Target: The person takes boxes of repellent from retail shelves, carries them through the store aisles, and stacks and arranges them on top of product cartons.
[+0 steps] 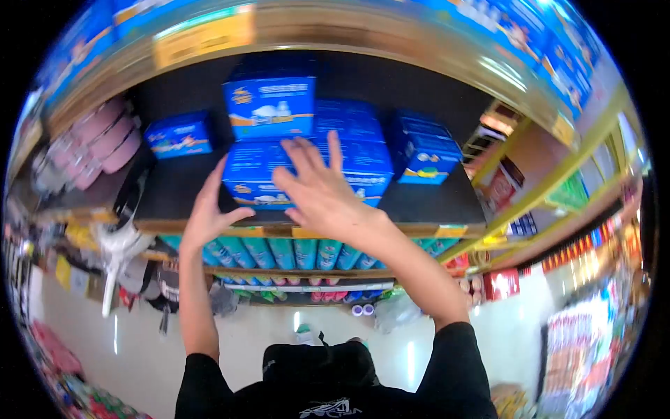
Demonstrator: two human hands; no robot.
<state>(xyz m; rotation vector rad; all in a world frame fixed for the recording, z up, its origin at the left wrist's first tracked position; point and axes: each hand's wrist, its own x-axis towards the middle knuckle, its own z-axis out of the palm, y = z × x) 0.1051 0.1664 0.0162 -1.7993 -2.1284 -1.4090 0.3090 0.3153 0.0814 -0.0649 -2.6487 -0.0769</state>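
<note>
Blue printed boxes are stacked on a dark shelf in front of me. My left hand (213,209) is at the left end of the lower front box (255,171), fingers stretched along its side and thumb apart near the shelf edge. Over that box's right part lies my right hand (317,185), fingers spread, with the fingertips on or just above its top. Another blue box (272,108) stands on the lower one, just beyond my right fingertips. To the right are more blue boxes (359,164), partly covered by my right hand.
Single blue boxes stand at left (180,135) and right (422,150). A shelf board (377,38) with a yellow tag runs overhead. Below are teal canisters (305,253). Pink cases (105,136) sit left; a yellow-green rack frame (551,188) borders the right.
</note>
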